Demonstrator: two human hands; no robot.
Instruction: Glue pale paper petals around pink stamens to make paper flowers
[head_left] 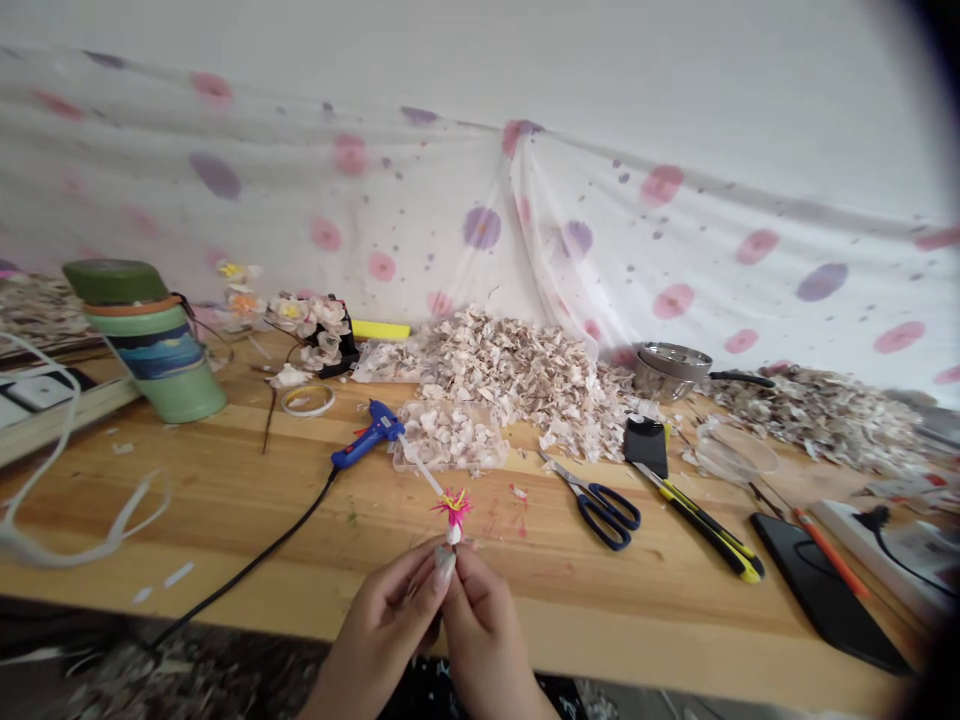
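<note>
A small flower piece (454,508) is held up at the near edge of the surface (300,540), pinched between the left hand (390,620) and the right hand (480,625), which touch each other. Just behind it a glue gun (369,437) is laid, with a tray of petals (450,437) to its right. A heap of petals (517,375) is piled behind the tray. Scissors (600,500) are placed right of the flower piece, and a cutter (705,525) further right. A tumbler (150,340) is set at the far left, and a pan (671,368) behind the cutter.
</note>
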